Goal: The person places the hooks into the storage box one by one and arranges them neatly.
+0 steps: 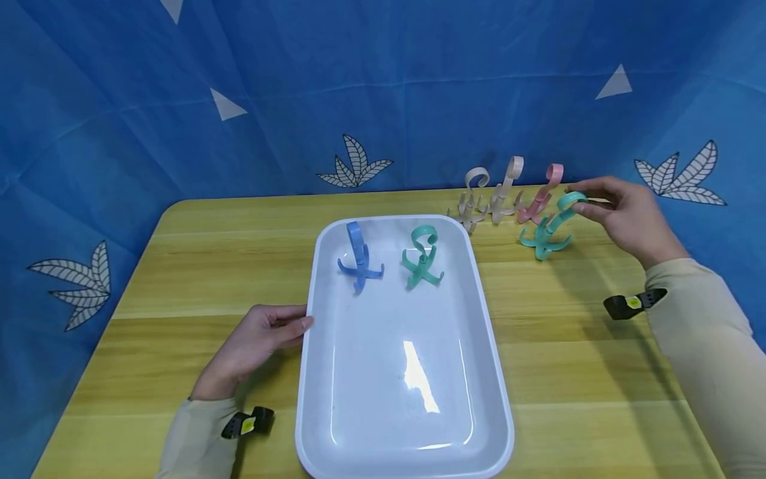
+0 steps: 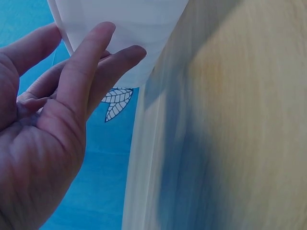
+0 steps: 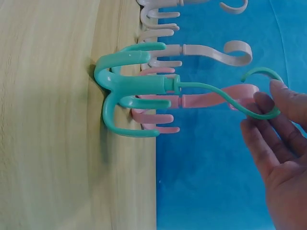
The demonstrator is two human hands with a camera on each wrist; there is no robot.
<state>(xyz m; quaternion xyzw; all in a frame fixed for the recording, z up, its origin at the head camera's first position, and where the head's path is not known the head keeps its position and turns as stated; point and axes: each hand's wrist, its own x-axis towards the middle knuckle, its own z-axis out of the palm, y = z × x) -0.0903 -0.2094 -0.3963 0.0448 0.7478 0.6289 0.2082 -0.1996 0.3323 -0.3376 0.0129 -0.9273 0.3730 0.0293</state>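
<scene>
At the far right, my right hand [image 1: 628, 216] pinches the curled top of a turquoise four-armed hook hanger [image 3: 129, 85], whose arms point up from its base at the table. My left hand [image 1: 260, 342] holds the left rim of a white tray [image 1: 304, 386], thumb at the edge and other fingers against the outer wall, as the left wrist view shows. Inside the tray's far end stand a blue hook hanger [image 1: 361, 263] and a green hook hanger [image 1: 423, 263], apart from each other.
Behind the turquoise hanger stands a pink hook hanger [image 1: 541, 199]. Two pale hook hangers, one beige [image 1: 469, 206] and one whitish [image 1: 503, 199], are beside it near the back edge of the wooden table [image 1: 227, 266]. A blue patterned cloth [image 1: 419, 113] hangs behind.
</scene>
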